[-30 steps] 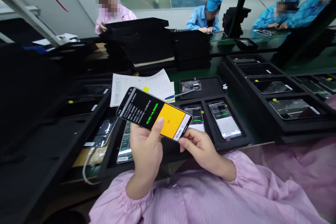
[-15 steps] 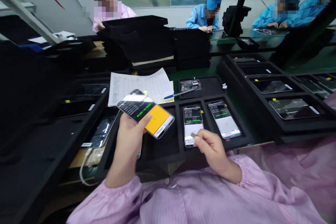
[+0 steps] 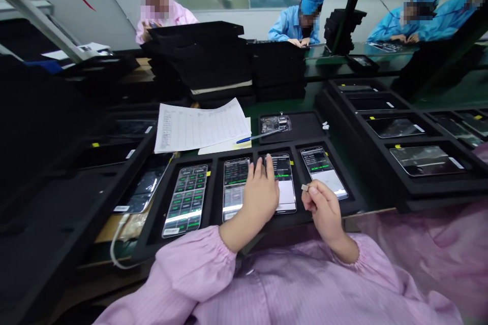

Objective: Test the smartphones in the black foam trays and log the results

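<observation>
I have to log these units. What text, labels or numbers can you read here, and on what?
None can be read.
Lit phone screens in the tray: green and white lines, too small.
Paper sheet: printed table, blurred.
Small piece in right hand: no marks visible.

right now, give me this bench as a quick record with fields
left hand: open, lying across the second phone and third phone from the left
right hand: fingers pinch a small grey piece
tray: black, four lit phones, one per slot
behind tray: papers, blue pen
far bench: co-workers in blue and pink coats
</observation>
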Available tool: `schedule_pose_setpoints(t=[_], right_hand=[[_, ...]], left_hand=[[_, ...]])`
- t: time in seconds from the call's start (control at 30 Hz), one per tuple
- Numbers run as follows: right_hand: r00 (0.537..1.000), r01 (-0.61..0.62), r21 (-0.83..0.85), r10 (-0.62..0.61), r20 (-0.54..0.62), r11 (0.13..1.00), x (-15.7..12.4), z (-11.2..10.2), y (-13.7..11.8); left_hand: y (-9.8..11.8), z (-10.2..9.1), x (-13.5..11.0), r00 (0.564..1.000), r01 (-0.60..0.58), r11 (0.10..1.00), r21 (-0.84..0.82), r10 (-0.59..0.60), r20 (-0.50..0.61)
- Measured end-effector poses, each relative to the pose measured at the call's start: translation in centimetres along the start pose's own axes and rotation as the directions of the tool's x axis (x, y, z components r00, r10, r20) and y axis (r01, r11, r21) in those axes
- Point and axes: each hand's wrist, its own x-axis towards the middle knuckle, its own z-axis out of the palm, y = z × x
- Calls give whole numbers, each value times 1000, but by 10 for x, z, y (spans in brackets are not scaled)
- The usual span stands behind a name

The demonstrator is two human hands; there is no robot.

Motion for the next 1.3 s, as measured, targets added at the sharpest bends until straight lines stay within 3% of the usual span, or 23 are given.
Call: schedule_pose_setpoints(t=[0.07, 0.17, 0.23, 0.3, 0.37, 0.43, 0.5, 0.57, 0.67, 0.73, 0.83, 0.93, 1.03, 1.17, 1.3], right_hand=[[1000, -15, 60, 16, -6, 998, 0, 0, 0], [998, -56, 177, 60, -14, 983, 3, 0, -1], [996, -68, 260, 79, -35, 963, 5, -1, -3], [993, -72, 335, 97, -59, 939, 5, -3, -7], [988, -105, 404, 142, -62, 908, 2, -7, -12], [972, -196, 471, 232, -19, 860, -2, -10, -17], [936, -333, 504, 342, 78, 797, -8, -12, -23], [891, -450, 476, 414, 184, 756, -10, -10, -27], [867, -496, 396, 416, 275, 773, -8, -2, -29], [878, -469, 358, 383, 287, 807, -5, 3, -30], [919, -380, 298, 321, 229, 876, -1, 8, -31], [963, -266, 229, 246, 110, 936, -2, 8, -30], [980, -200, 189, 195, 44, 961, -2, 8, -28], [960, -266, 244, 234, 151, 933, 0, 8, -26], [943, -302, 233, 254, 214, 924, 3, 9, -27]], left_hand=[[8, 5, -2, 999, 46, 997, -57, -46, 1], [14, 6, -7, 986, 160, 929, -334, -168, 5], [19, 7, -6, 962, 225, 788, -574, -274, 2], [22, 8, -2, 928, 285, 575, -767, -366, 71], [23, 6, 6, 903, 342, 387, -856, -388, 185], [24, -2, 12, 901, 358, 314, -879, -362, 238], [27, -15, 14, 928, 270, 286, -919, -330, 171], [35, -30, 12, 952, 94, 252, -963, -305, 13], [50, -46, 5, 920, -155, 241, -958, -318, -229], [59, -49, 0, 888, -224, 266, -938, -340, -309], [67, -43, -4, 849, -277, 277, -920, -377, -369], [68, -35, -4, 815, -311, 232, -922, -434, -384], [65, -31, -1, 787, -334, 208, -920, -475, -393], [60, -33, 1, 762, -332, 255, -908, -495, -418], [61, -28, -1, 783, -305, 290, -907, -466, -412]])
